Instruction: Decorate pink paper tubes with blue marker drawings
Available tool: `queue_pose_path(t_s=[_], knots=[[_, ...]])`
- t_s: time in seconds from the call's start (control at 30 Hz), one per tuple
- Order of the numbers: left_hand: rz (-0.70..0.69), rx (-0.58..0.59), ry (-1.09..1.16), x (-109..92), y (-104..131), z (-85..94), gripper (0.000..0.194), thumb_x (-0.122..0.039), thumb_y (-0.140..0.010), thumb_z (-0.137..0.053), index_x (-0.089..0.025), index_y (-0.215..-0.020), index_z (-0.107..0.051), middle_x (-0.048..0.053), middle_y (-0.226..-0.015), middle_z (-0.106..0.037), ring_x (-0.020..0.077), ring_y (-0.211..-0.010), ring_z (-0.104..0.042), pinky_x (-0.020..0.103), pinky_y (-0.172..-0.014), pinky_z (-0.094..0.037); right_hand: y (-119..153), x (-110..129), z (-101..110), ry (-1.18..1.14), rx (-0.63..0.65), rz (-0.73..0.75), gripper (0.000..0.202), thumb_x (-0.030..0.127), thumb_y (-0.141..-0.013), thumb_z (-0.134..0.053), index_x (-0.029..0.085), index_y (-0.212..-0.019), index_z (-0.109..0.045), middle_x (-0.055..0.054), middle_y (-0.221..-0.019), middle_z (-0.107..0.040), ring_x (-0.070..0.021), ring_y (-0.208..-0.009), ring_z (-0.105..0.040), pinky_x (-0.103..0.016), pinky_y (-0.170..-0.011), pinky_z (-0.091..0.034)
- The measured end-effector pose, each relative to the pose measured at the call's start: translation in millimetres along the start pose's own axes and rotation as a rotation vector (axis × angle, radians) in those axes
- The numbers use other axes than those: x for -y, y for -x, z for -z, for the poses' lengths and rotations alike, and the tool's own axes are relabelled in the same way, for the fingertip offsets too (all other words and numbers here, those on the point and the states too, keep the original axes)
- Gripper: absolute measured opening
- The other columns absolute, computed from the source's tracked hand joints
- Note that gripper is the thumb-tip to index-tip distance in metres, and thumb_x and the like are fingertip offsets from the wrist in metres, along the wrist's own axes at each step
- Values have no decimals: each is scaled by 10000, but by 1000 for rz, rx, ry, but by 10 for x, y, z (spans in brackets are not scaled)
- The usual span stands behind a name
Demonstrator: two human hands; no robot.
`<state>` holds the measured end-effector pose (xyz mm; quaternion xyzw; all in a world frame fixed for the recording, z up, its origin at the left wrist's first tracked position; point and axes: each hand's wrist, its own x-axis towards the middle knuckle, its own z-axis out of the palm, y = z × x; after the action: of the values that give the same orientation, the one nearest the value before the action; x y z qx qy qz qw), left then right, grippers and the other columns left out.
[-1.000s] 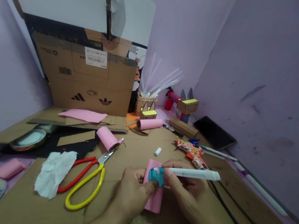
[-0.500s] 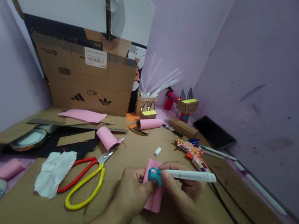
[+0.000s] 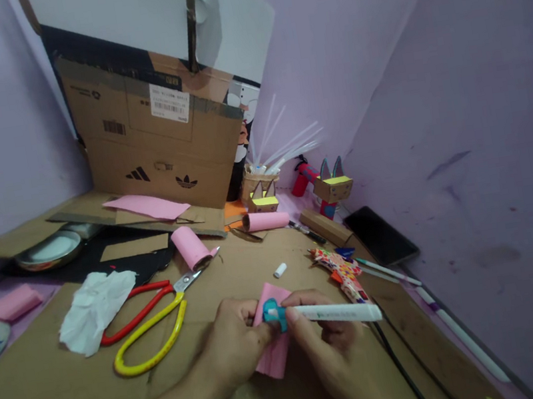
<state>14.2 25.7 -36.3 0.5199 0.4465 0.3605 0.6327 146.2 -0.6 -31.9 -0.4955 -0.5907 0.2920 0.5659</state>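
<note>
My left hand [image 3: 238, 342] grips a pink tube [image 3: 275, 358] with a small blue piece [image 3: 275, 315] on it, near the thumb tip. In my right hand [image 3: 324, 335] is a white marker [image 3: 348, 311], pinched between thumb and fingers, its tip end at the blue piece. The tip itself is hidden by the fingers and the blue piece. Just beyond the hands lies a small white cap [image 3: 280, 269]. To the left are scissors [image 3: 179, 297] with red and yellow handles.
White crumpled tissue [image 3: 98, 310] lies left of the scissors. Pink tubes [image 3: 190, 247] lie behind them. A cardboard box [image 3: 156, 143] stands at the back. At the right are a black phone-like device [image 3: 381, 235], a patterned paper piece [image 3: 341, 268] and a black cable [image 3: 398, 361].
The marker's rear end has tilted slightly, and its tip end has shifted a little on the blue piece. Both hands keep their hold.
</note>
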Motion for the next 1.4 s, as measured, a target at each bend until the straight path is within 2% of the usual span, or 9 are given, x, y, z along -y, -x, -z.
queue_pose_path(t_s=[0.1,0.17,0.27,0.33,0.4,0.57,0.9,1.27,1.4], knots=[[23,-43,51,-11,6,17,353,-447,-580,-707,-132,-540,-552,-35,-535,-411,98,-538,-342,217,-489,-263,-54,-61,35,-81,-143,31,126,293,-818,-564,204,-857,-644,14,-599,-591,-126,-519,-563,-228,-495,-468],[44,-101,88,-28,14,29,327,-427,-583,-708,-120,-582,-595,-23,-552,-461,103,-539,-375,219,-495,-292,-97,-82,56,-143,-231,-48,185,306,-808,-577,212,-965,-603,-1,-688,-623,-148,-609,-602,-260,-558,-499],[40,-135,148,-52,23,39,305,-399,-571,-721,-116,-625,-621,-11,-573,-516,114,-555,-420,231,-532,-337,-127,-81,51,-268,-88,-236,344,294,-707,-676,218,-1016,-548,-46,-901,-658,-201,-806,-634,-313,-664,-526],[26,-125,160,-52,25,36,301,-387,-575,-725,-111,-649,-631,-1,-593,-545,124,-578,-447,243,-565,-359,-124,-77,24,-341,56,-306,373,265,-654,-708,212,-980,-534,-39,-881,-657,-197,-775,-633,-310,-659,-520],[16,-115,159,-39,25,27,295,-379,-584,-724,-107,-653,-633,6,-605,-561,128,-588,-458,250,-578,-367,-115,-82,-10,-357,73,-339,333,246,-639,-703,206,-918,-526,-6,-780,-634,-166,-671,-611,-276,-596,-497],[-6,-92,173,-5,40,-5,292,-386,-600,-717,-116,-663,-626,13,-623,-587,151,-621,-502,267,-609,-399,-112,-108,-54,-304,-25,-322,318,173,-599,-669,209,-857,-487,49,-674,-560,-120,-563,-540,-221,-513,-430],[106,6,131,-87,-3,51,282,-303,-552,-717,-95,-739,-674,46,-659,-661,174,-624,-568,273,-607,-425,-123,-95,-22,-336,53,-364,354,117,-556,-619,217,-845,-440,70,-636,-581,-120,-541,-547,-215,-498,-422],[202,-57,110,-165,-58,191,108,-169,-431,-700,-97,-496,-651,23,-449,-620,118,-431,-495,244,-485,-353,-102,-112,-60,-390,150,-401,348,174,-548,-705,212,-817,-488,44,-638,-595,-131,-538,-575,-230,-489,-461],[220,-90,94,-154,-65,207,94,-176,-431,-695,-103,-460,-641,15,-428,-607,107,-419,-484,237,-474,-337,-103,-47,85,-196,-59,-236,253,303,-708,-679,200,-909,-564,-33,-790,-676,-177,-685,-636,-296,-619,-513]])
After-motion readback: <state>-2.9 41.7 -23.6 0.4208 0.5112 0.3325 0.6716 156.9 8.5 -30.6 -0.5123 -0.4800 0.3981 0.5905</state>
